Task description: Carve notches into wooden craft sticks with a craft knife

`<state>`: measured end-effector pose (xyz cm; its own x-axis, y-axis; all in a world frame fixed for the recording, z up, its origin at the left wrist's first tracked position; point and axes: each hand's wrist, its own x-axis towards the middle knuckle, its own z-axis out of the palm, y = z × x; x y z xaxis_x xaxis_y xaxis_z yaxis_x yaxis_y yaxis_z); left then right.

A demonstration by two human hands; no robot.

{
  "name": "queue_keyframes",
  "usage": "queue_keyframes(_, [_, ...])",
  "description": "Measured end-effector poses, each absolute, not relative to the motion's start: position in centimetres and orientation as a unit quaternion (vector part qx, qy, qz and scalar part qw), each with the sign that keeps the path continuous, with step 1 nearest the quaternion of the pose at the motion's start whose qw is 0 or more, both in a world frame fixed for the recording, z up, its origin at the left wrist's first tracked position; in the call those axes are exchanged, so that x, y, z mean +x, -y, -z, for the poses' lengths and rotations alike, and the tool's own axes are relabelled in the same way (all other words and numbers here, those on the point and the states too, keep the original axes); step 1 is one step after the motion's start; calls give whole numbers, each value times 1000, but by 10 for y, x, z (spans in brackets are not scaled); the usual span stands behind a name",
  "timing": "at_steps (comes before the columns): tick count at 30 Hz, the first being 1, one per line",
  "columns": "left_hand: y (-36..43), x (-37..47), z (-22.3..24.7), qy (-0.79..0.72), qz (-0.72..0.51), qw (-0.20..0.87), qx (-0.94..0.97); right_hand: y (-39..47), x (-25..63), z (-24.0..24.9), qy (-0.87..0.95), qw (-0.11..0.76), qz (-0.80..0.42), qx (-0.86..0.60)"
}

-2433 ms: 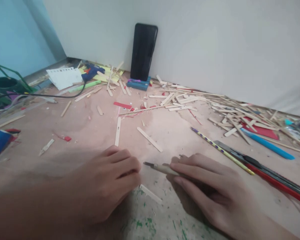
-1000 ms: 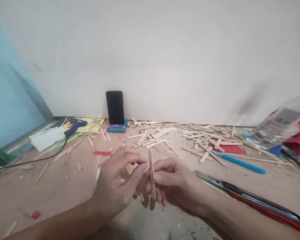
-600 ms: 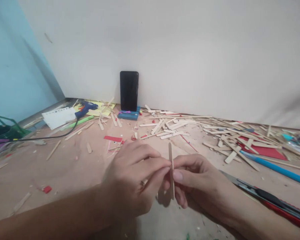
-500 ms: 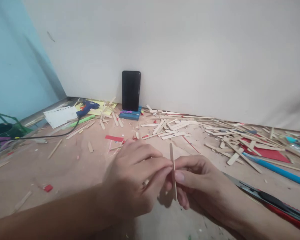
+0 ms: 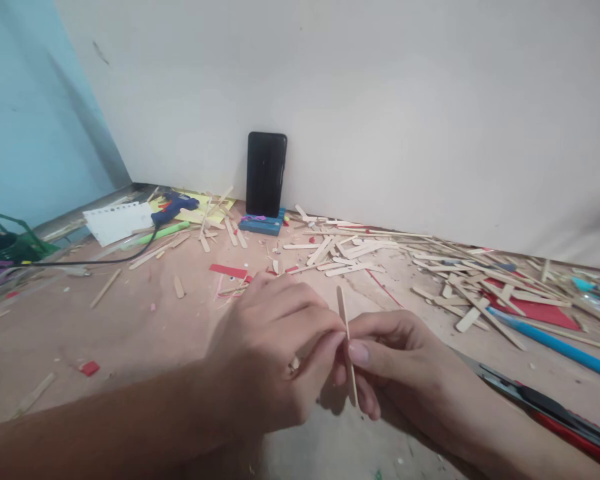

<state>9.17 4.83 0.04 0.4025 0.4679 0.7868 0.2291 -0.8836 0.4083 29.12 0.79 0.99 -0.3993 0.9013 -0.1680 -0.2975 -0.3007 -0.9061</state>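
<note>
A wooden craft stick (image 5: pixel 351 373) stands nearly upright, slightly tilted, between my two hands. My right hand (image 5: pixel 400 350) is closed on it, with thumb and forefinger at its middle and the other fingers curled below. From the other side, my left hand (image 5: pixel 275 353) meets the stick with thumb and forefinger pinched together at its face. A small pale bit shows in the gap between the left fingers; whatever that pinch holds is mostly hidden. Beside my right forearm lies a red and black utility knife (image 5: pixel 535 400) with its blade out.
Loose craft sticks (image 5: pixel 360 250) are strewn at the back, more over red paper (image 5: pixel 545 307) at right, near a blue pen-like rod (image 5: pixel 555 340). A phone (image 5: pixel 267 173) leans on the wall. A corded glue gun (image 5: pixel 175 207), white paper (image 5: pixel 117 223) and green basket (image 5: pixel 10 243) are left.
The view has shifted a little, so the background sits slightly higher. The stick's lower end has tipped slightly right; both hands keep almost the same pose.
</note>
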Motion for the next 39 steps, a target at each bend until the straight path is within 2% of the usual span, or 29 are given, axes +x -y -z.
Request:
queue_keyframes(23, [-56, 97, -1, -188, -523, 134, 820, -9, 294, -8, 434, 386, -723, -375])
queue_keyframes(30, [-63, 92, -2, -264, -539, 173, 781, -8, 296, -8, 420, 389, -735, -362])
queue_keyframes(39, [-54, 94, -4, -237, -538, 204, 783, -10, 297, -8, 410, 401, -740, -352])
